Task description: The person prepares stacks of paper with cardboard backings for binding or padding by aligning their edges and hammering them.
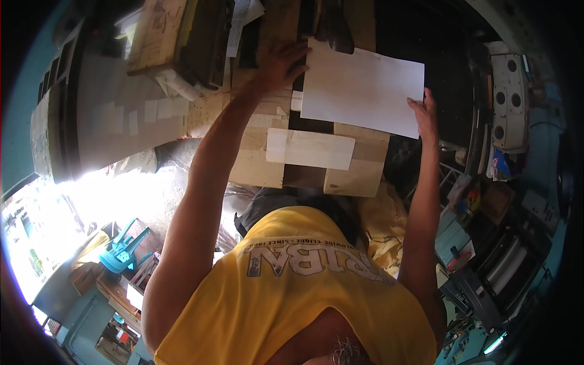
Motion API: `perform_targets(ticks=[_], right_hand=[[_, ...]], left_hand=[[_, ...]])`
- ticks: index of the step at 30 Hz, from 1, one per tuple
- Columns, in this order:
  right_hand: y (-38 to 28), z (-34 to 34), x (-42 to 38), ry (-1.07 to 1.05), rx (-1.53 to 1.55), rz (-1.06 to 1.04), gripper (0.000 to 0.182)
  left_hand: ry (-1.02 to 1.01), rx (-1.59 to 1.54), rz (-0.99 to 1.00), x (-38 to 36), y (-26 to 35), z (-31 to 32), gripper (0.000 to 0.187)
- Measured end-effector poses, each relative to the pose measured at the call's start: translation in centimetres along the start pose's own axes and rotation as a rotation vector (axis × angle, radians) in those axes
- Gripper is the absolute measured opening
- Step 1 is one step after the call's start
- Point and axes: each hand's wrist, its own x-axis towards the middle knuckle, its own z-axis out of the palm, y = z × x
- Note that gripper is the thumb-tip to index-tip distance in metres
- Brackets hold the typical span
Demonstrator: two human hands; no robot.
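Observation:
A blank white sheet of paper lies slightly askew across the work surface in front of me. At its left edge is my left hand, fingers stretched out and spread, with the fingertips close to or touching the edge. My right hand pinches the sheet's right edge, thumb on top and the other fingers mostly hidden behind it. A dark metal machine part stands at the sheet's top edge and overlaps it a little. Below the sheet, a cardboard piece carries a pale rectangular strip.
A worn wooden block stands at the upper left, beside a broad panel. On the right is a pale unit with round dark holes. Blue plastic chairs are at the lower left, and a dark printer-like machine sits lower right.

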Motion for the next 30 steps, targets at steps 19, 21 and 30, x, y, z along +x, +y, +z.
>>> perform_targets(ticks=[19, 21, 30], right_hand=[[1.6, -0.3, 0.7, 0.026, -0.036, 0.059, 0.046], [1.9, -0.4, 0.8, 0.033, -0.041, 0.075, 0.048], [1.5, -0.6, 1.1, 0.055, -0.059, 0.117, 0.054]], left_hand=[[-0.004, 0.034, -0.025, -0.2, 0.0, 0.0, 0.052], [-0.023, 0.041, -0.02, -0.2, 0.0, -0.1, 0.053], [-0.063, 0.147, -0.033, -0.1, 0.2, 0.3, 0.06]])
